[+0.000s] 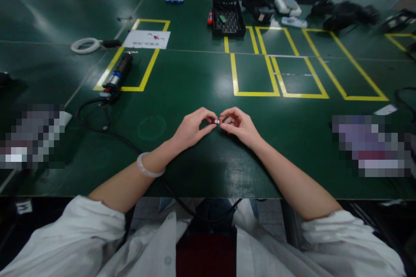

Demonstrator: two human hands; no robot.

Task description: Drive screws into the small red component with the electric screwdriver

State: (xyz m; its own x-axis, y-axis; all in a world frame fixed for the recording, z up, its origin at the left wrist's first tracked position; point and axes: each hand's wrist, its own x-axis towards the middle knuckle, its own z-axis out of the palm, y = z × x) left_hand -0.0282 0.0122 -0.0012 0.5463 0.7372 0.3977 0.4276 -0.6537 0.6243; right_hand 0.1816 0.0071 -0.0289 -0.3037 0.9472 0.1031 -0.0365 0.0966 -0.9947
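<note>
Right now, the small part [217, 121] is between my two hands, on my side of the black tray [229, 34] and a little to the left of it. It is well apart from the tray, with bare green table [201, 73] in between. The part lies the long way from side to side, so one end points at each hand. My left hand [191, 129] has the dark red end, with thumb and finger pinched nearly shut on it. My right hand [242, 129] has the orange end, and its thumb and finger are pinched nearly shut too. The shiny bit in the middle shows in the thin gap between my fingertips. No hand is nearer, as both look to be touching it. I can't tell if the part is up off the table or resting on it. A red thing [209, 18] sits just beside the left side of the tray, and a green bit [222, 18] is inside the tray. The black tool [122, 67] lies well to the left of the tray, and nearer to me.
</note>
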